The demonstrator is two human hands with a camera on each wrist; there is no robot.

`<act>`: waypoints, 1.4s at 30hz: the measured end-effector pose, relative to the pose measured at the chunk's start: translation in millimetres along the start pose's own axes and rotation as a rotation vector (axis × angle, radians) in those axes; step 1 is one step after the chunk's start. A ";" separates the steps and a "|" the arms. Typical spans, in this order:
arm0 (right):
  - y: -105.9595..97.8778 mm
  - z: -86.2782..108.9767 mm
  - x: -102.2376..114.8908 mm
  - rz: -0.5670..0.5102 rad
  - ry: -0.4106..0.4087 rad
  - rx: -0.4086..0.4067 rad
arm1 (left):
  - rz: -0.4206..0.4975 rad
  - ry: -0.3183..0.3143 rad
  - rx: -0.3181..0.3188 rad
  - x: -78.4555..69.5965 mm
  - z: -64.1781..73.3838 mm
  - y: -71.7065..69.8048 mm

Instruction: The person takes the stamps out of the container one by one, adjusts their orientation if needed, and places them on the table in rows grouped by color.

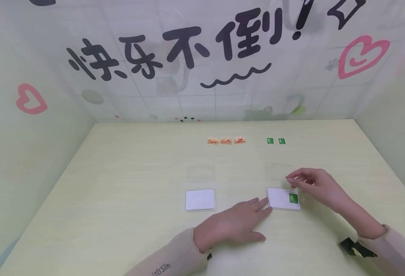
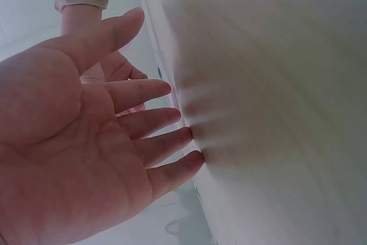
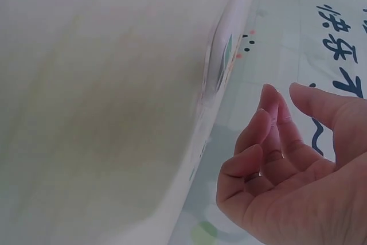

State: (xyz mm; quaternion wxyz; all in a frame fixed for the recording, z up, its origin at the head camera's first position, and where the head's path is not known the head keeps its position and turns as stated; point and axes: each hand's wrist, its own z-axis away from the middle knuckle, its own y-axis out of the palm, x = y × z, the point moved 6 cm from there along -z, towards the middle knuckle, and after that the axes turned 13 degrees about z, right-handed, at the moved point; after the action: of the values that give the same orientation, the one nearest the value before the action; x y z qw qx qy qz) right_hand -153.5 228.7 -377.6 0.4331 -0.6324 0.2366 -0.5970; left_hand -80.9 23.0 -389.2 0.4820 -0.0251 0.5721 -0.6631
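A white card point(image 1: 279, 198) in a clear tray lies flat on the table, with a green stamp point(image 1: 293, 198) at its right end. My left hand point(image 1: 235, 221) spreads its straight fingers toward it, fingertips touching the left edge of the tray. The left wrist view shows that palm point(image 2: 74, 142) with nothing in it. Just above the card's upper right corner hovers my right hand point(image 1: 314, 186), its fingers loosely bent. In the right wrist view a gap parts the thumb from the fingers of the right hand point(image 3: 287, 164), and nothing shows between them.
Left of my hands lies a second white card point(image 1: 200, 199) in a clear tray. Behind the cards are two faint transparent pieces, one left point(image 1: 201, 173), one right point(image 1: 277, 170). Farther back are three orange stamps point(image 1: 226, 140) and two green stamps point(image 1: 270, 141). A printed wall point(image 1: 202, 103) borders the table.
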 end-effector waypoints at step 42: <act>10.3 17.1 -26.0 0.096 0.065 0.084 | -0.005 -0.005 -0.004 -1.5 1.2 1.3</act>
State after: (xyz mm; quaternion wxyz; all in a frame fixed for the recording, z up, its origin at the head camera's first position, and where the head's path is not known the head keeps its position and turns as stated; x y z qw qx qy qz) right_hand -139.4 249.2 -398.9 0.4796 -0.5820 0.2552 -0.6051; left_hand -78.6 23.3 -389.0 0.4817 -0.0294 0.5723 -0.6630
